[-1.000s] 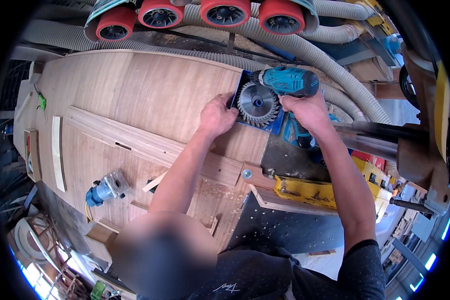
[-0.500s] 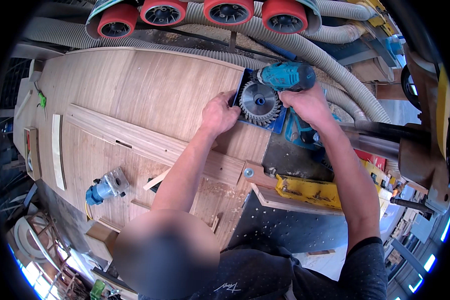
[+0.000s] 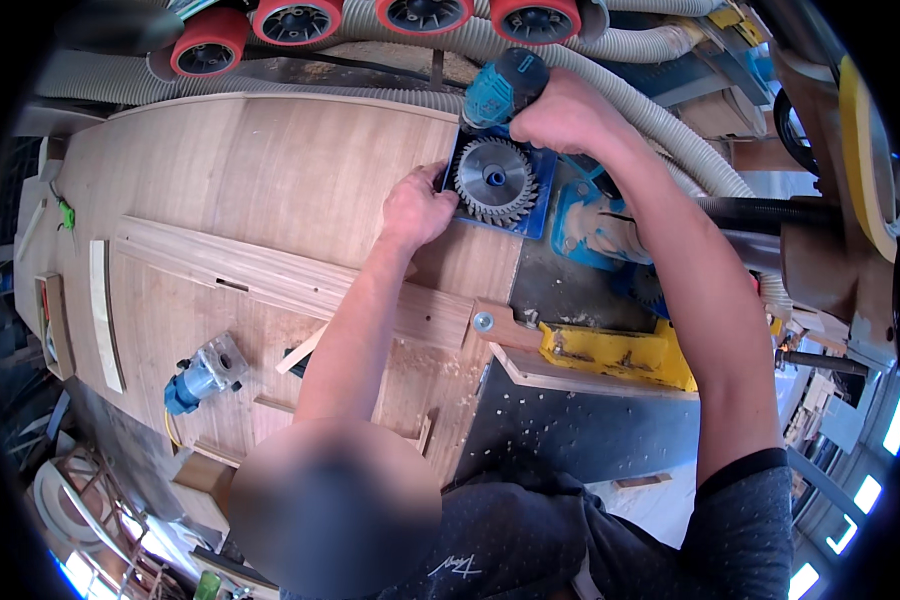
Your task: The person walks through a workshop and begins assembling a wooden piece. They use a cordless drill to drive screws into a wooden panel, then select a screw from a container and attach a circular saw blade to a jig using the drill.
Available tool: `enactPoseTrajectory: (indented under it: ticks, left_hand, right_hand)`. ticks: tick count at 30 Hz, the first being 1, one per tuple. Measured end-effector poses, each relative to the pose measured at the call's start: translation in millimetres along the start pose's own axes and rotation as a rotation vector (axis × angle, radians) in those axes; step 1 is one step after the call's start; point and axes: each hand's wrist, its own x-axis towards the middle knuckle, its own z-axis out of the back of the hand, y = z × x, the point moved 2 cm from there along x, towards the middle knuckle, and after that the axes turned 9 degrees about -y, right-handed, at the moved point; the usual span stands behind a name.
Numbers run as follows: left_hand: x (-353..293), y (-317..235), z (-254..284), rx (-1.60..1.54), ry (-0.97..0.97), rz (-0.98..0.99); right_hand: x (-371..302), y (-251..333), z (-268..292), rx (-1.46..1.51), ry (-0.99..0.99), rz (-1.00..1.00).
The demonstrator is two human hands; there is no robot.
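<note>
My right hand is closed around the grip of a teal cordless drill. Its rear end is raised, and its front points down toward the far edge of a blue tray; the tip is hard to make out. Inside the tray lies a round toothed saw blade with a blue centre. My left hand grips the tray's left edge, its fingertips partly hidden there. A second teal tool rests to the right of the tray, partly behind my right forearm.
Long grooved wood strips cross the wooden panel. A blue trim router sits at the left, and a green-handled tool farther out. A yellow metal piece stands at the right. Grey hoses and red rollers line the far side.
The drill has swung from lying nearly level, front to the left, to a steep tilt with its rear up. My right hand rose with it. My left hand stays at the tray; the view shifted slightly.
</note>
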Motion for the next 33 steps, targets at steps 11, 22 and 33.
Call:
enactPoseTrajectory:
  ticks: [11, 22, 33]
  left_hand:
    - [1, 1, 1, -0.040, 0.062, 0.066]
    - [3, 5, -3, -0.030, 0.064, 0.075]
    - [4, 6, -4, -0.043, 0.059, 0.102]
  right_hand:
    - [5, -6, -3, 0.045, 0.064, 0.004]
    - [8, -5, 0, 0.069, 0.122, -0.053]
    - [4, 0, 6, 0.052, 0.034, 0.012]
